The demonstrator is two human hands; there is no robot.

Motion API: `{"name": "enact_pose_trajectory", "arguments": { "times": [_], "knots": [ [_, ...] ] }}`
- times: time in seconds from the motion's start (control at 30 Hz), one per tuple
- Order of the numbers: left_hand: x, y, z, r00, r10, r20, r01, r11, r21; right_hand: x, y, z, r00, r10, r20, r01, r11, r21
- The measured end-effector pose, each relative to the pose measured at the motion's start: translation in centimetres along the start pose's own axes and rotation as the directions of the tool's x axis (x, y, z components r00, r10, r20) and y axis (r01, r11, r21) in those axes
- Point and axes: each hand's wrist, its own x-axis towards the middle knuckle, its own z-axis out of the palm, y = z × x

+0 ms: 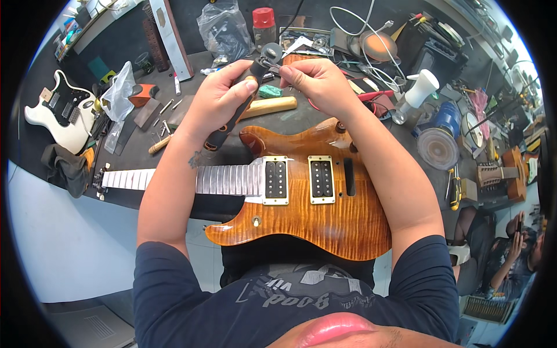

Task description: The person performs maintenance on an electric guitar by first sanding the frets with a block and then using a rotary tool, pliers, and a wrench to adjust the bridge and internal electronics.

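Note:
My left hand point(223, 95) is wrapped round a black-and-orange handheld rotary tool point(219, 138), held tilted over the bench. A small round disc point(270, 51) shows at the tool's upper end. Beside that end, my right hand point(316, 81) is closed in a pinch; what its fingertips hold is too small to make out. Below both hands lies an amber, flame-patterned electric guitar point(354, 217), with two black pickups in cream frames. Its neck point(229, 180) points left, the fretboard covered with pale tape between the frets. My left forearm crosses over the neck.
Behind my hands are a pale wooden handle point(272, 107), a green block point(270, 91) and a red-capped can point(264, 26). A white guitar point(61, 113) lies far left. At right stand a white-topped bottle point(422, 87) and a blue machine point(444, 124). A person point(510, 255) sits lower right.

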Motion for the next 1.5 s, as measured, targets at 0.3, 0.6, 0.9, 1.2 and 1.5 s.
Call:
{"name": "enact_pose_trajectory", "arguments": {
  "times": [0.3, 0.6, 0.9, 1.2, 1.5],
  "knots": [
    [-0.2, 0.4, -0.7, 0.999, -0.016, 0.037, 0.014, 0.999, 0.043, -0.1, -0.6, -0.2, 0.994, 0.1, 0.045, -0.101, 0.995, 0.018],
    [-0.2, 0.2, -0.4, 0.993, 0.093, 0.066, -0.099, 0.99, 0.096, 0.1, 1.0, -0.7, 0.991, -0.023, 0.133, 0.009, 0.995, 0.104],
    [-0.1, 0.2, -0.1, 0.994, 0.075, 0.082, -0.081, 0.994, 0.078, 0.1, 1.6, -1.5, 0.993, -0.004, 0.118, -0.009, 0.993, 0.114],
    [0.1, -0.1, 0.2, 0.969, 0.243, -0.032, -0.237, 0.963, 0.131, 0.2, 1.1, -1.7, 0.992, -0.094, 0.089, 0.078, 0.982, 0.171],
    [0.2, -0.2, 0.1, 0.933, 0.341, -0.114, -0.284, 0.893, 0.348, -0.2, -0.6, -0.6, 0.992, 0.037, 0.122, -0.055, 0.988, 0.145]
  ]
}}
